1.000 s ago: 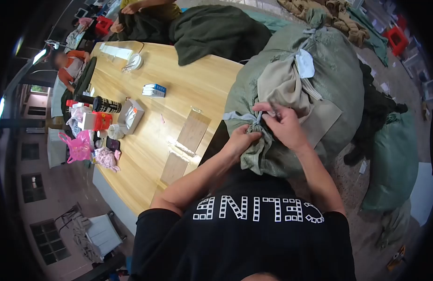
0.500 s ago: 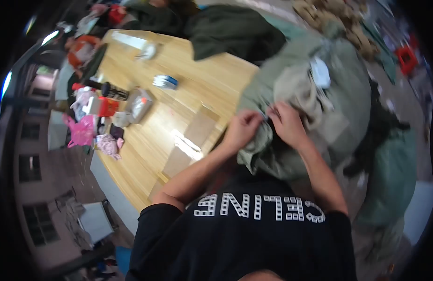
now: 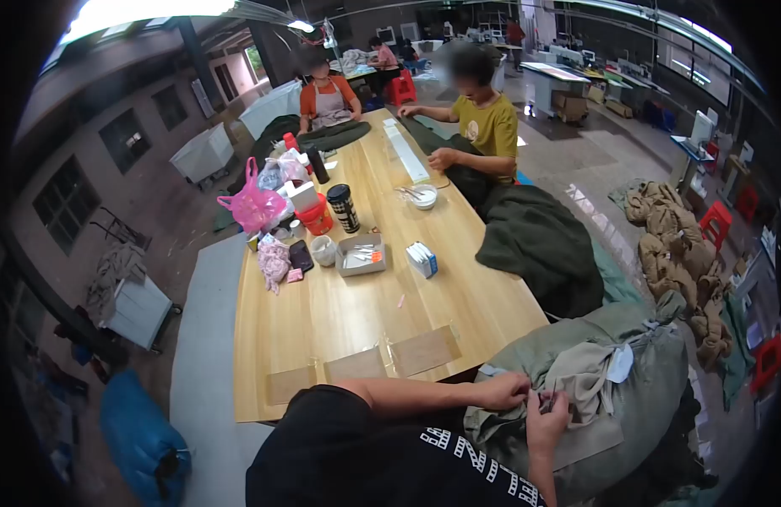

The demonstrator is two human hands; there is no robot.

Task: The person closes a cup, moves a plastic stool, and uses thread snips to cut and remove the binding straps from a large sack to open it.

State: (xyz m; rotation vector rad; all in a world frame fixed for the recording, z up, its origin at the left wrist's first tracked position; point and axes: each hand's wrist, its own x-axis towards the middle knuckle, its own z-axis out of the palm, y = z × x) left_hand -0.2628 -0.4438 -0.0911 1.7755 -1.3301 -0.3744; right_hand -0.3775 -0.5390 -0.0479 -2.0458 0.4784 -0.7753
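My left hand [image 3: 502,391] is closed, its fingertips pinched on the edge of a beige-grey cloth [image 3: 586,380]. Close beside it, my right hand [image 3: 546,421] is also closed, with thumb and fingers together; a small dark thing shows at its fingertips, too small to name. Both hands are over a large, bulging grey-green sack [image 3: 661,414] at the table's near right corner. The cloth lies on top of the sack, and a pale blue-white piece [image 3: 620,363] rests there too.
The wooden table [image 3: 323,338] carries a small open box [image 3: 361,256], a dark cup [image 3: 343,209], a pink bag [image 3: 253,203] and a white bowl [image 3: 423,197]. Dark green cloth [image 3: 538,241] hangs over its right edge. Two people sit at its far end. Brown cloth bundles [image 3: 673,245] lie on the floor.
My view has swung up and left, bringing in the far table end and the people there. Both hands stay at the sack, close together, and the right hand has turned.
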